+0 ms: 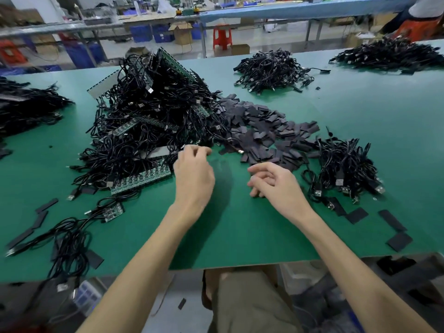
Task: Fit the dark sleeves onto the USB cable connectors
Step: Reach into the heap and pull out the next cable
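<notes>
Green table (240, 224) in a factory hall, blue benches and a red stool (222, 36) blurred beyond. At centre left, a tall tangled heap of black USB cables (149, 121) with silver plugs poking out and green circuit strips (141, 181) wedged among the loops. Just right of it and touching, a spread of dark sleeves (259, 126): flat, matte, charcoal-grey rectangles, short and limp, piled loosely over one another. One silver connector (241, 151) lying at the near edge of that spread. Farther right, a smaller bundle of cables (346, 164), with a few stray sleeves (356, 215) flat on the table beside it, toward the near edge. Left hand (193, 174) at the foot of the big heap, fingertips bunched together and blurred — impossible to tell whether pinching anything. Right hand (276, 181) low over the table just short of the sleeves, fingers loosely curled, nothing visible in its grasp. Two more cable piles (271, 68) well apart on the far side.
</notes>
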